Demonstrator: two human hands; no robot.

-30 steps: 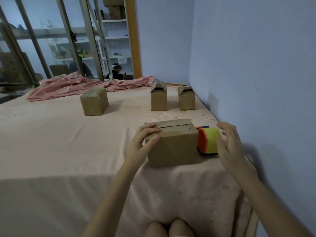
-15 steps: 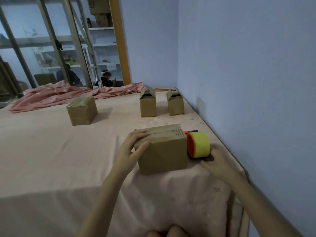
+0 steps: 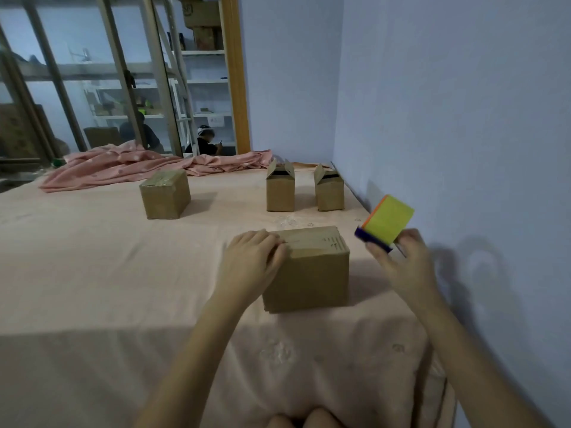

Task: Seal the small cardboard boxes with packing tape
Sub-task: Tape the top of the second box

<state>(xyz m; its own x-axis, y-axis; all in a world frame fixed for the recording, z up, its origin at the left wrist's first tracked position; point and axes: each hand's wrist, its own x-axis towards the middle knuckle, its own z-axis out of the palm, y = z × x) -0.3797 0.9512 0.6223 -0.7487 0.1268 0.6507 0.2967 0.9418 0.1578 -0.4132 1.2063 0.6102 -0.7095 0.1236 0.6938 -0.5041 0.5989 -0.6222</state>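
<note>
A small cardboard box [image 3: 312, 273] stands in front of me on the pink-covered table [image 3: 92, 273], its top flaps folded down. My left hand [image 3: 251, 261] rests on the box's top left edge, fingers curled over the flaps. My right hand [image 3: 401, 264] holds a tape dispenser [image 3: 384, 223] with a yellow-green roll, orange side and dark blue base, lifted off the table to the right of the box. Two boxes with flaps standing up, one [image 3: 280, 189] and another [image 3: 329, 191], sit at the back. A closed box [image 3: 165, 194] with a shiny taped top sits back left.
A blue wall [image 3: 463, 149] runs close along the table's right edge. Crumpled pink cloth [image 3: 139, 165] lies along the far edge. Behind it is glass with shelves and seated people. My knees [image 3: 304, 420] show at the bottom.
My right hand took hold of the tape dispenser and lifted it off the table, up and to the right. My left hand slid further onto the box top.
</note>
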